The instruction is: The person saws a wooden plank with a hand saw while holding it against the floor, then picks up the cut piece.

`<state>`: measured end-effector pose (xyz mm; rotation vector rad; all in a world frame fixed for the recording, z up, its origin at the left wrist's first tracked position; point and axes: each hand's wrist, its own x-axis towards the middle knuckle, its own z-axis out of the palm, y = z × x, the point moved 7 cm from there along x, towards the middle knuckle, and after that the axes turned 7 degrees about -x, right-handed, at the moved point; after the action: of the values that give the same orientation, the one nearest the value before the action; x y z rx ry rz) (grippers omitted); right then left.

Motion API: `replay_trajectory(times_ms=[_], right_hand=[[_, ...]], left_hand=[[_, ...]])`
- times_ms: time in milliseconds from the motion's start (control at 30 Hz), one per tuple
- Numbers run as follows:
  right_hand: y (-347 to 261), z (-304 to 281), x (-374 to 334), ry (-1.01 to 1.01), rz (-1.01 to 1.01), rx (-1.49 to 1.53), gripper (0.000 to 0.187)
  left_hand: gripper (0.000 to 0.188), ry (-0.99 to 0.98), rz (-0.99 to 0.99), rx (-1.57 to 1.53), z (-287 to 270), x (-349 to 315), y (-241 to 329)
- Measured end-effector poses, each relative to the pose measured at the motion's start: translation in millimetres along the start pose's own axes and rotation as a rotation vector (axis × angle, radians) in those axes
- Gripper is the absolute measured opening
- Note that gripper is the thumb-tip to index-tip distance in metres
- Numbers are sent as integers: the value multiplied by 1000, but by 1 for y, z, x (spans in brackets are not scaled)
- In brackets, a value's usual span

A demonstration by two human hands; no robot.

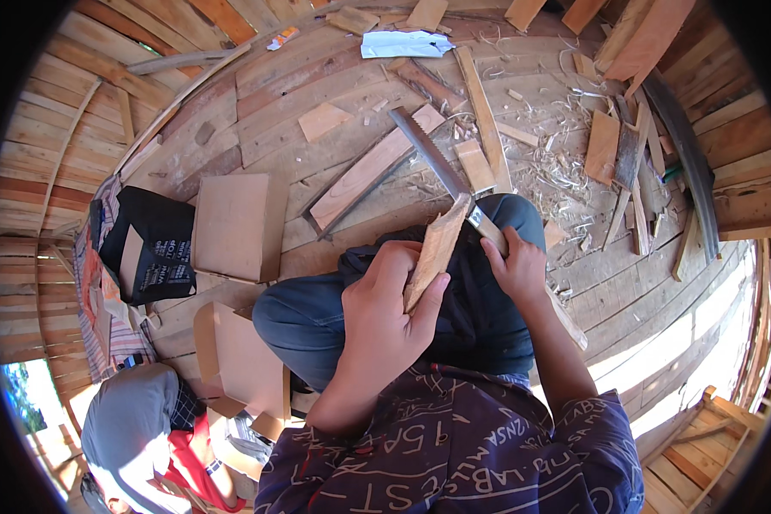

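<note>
My left hand (394, 300) is closed round a rough, short piece of wood (435, 253), held tilted up above my lap with its narrow end pointing away from me. In my right hand (518, 265) is a hand saw (430, 154), gripped by its light handle. The toothed blade slants away to the far left, beyond the wood's far end. The blade's base lies close beside the wood's tip; whether they touch I cannot tell. Fingers of the right hand are partly hidden behind the handle.
Ahead on the plank floor lie a board (373, 171), a long strip of wood (484, 120), a small block (475, 166) and many curled shavings (565, 167). To the left stand a cardboard box (238, 227), an open carton (253, 360) and a black bag (164, 257).
</note>
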<state>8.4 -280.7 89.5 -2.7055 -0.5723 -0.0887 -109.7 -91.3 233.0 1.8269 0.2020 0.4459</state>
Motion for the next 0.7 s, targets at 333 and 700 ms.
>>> replay_trajectory(times_ms=[333,700], right_hand=[[-2,2,2,-14,-4,7,42],[-3,1,2,11,-6,-18,45]], left_hand=[[28,-9,82,307,0,9,-9],[18,66,95,294,0,12,-9]])
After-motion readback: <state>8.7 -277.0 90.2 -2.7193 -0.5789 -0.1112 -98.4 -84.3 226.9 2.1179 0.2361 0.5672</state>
